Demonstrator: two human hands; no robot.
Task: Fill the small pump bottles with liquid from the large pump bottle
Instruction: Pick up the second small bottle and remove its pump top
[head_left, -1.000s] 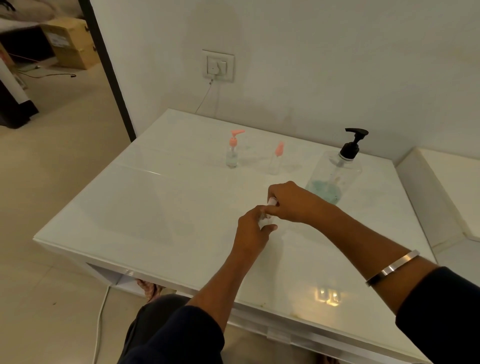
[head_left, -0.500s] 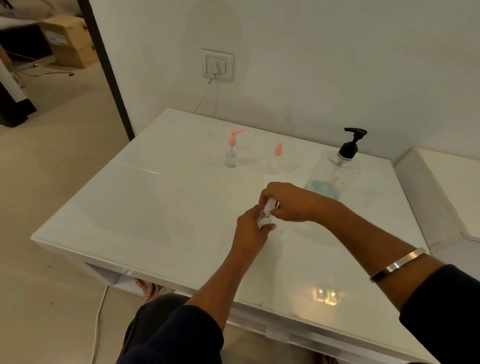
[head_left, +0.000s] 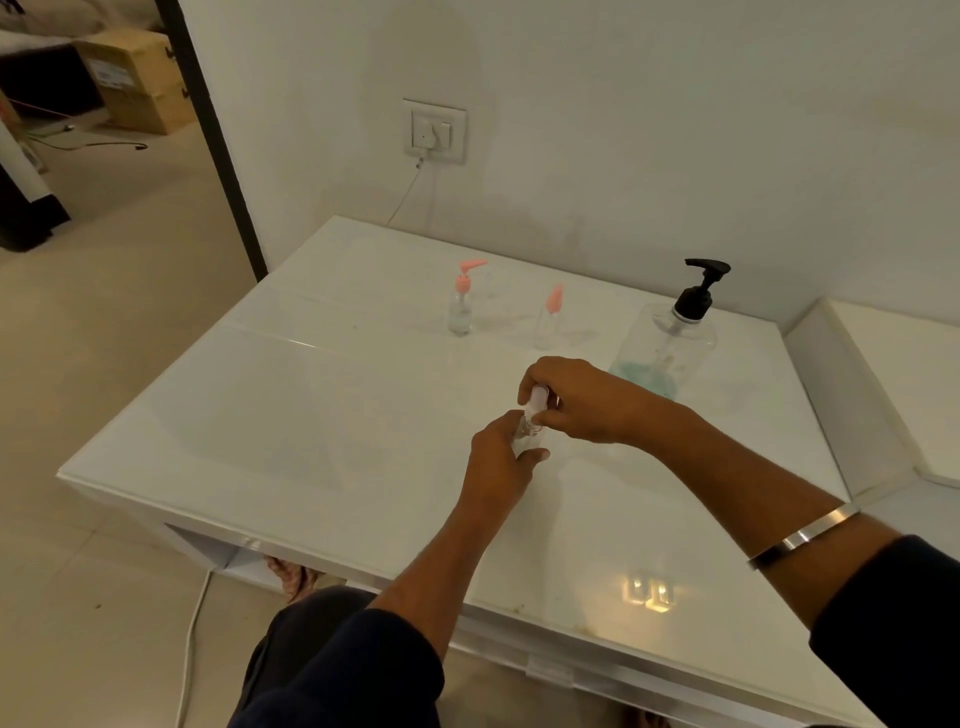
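Observation:
In the middle of the white table (head_left: 322, 415), my left hand (head_left: 498, 457) wraps the body of a small clear bottle (head_left: 525, 434). My right hand (head_left: 576, 397) grips that bottle's pale pump cap (head_left: 536, 399) from above, and the fingers hide most of it. Two more small clear bottles with pink pump tops stand upright further back: one (head_left: 461, 306) to the left, one (head_left: 549, 317) beside it. The large clear pump bottle (head_left: 670, 343) with a black pump head stands at the back right, holding a little blue liquid at its bottom.
A wall socket (head_left: 435, 132) with a cable hangs behind the table. A second white surface (head_left: 893, 374) adjoins on the right. A doorway at the left opens onto a floor with cardboard boxes (head_left: 137, 78). A white cable (head_left: 192, 649) runs down beside the table.
My right hand has lifted slightly with the pale cap, which now shows more above my left hand. The other bottles have not moved.

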